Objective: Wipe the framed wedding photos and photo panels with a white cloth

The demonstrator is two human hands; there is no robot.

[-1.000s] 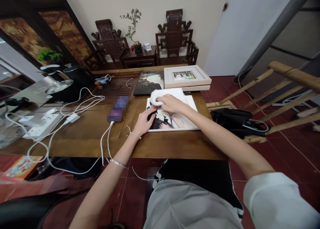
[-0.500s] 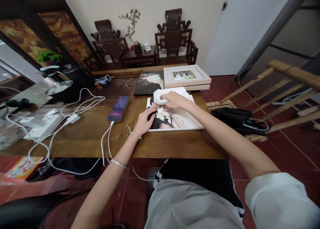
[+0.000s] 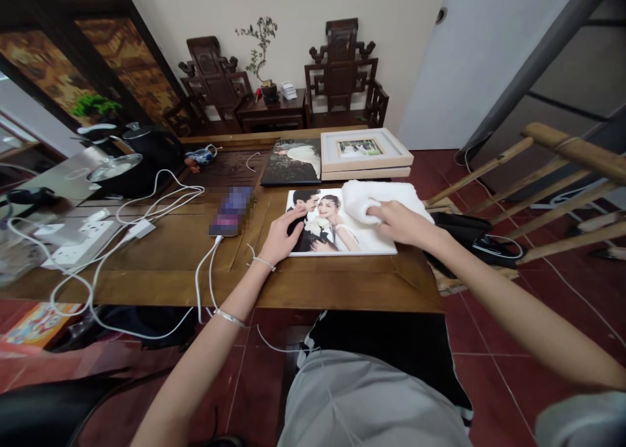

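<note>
A large photo print (image 3: pixel 337 235) of a couple lies flat near the front right of the wooden table (image 3: pixel 313 284). My left hand (image 3: pixel 282 234) rests on its left edge, fingers spread flat, pinning it down. My right hand (image 3: pixel 398 219) is closed on a white cloth (image 3: pixel 362 199) that lies bunched across the print's right half.
Behind the print lie a dark photo panel (image 3: pixel 292 161) and stacked white frames (image 3: pixel 362 151). A phone (image 3: pixel 232 210) on a charging cable, a power strip (image 3: pixel 81 235) with white cords and a black kettle (image 3: pixel 147 154) fill the left. A black bag (image 3: pixel 464 235) sits on a bamboo chair at right.
My right hand has swept the white cloth from the print's upper left across to its right side, uncovering the couple's picture. The left hand has stayed on the left edge.
</note>
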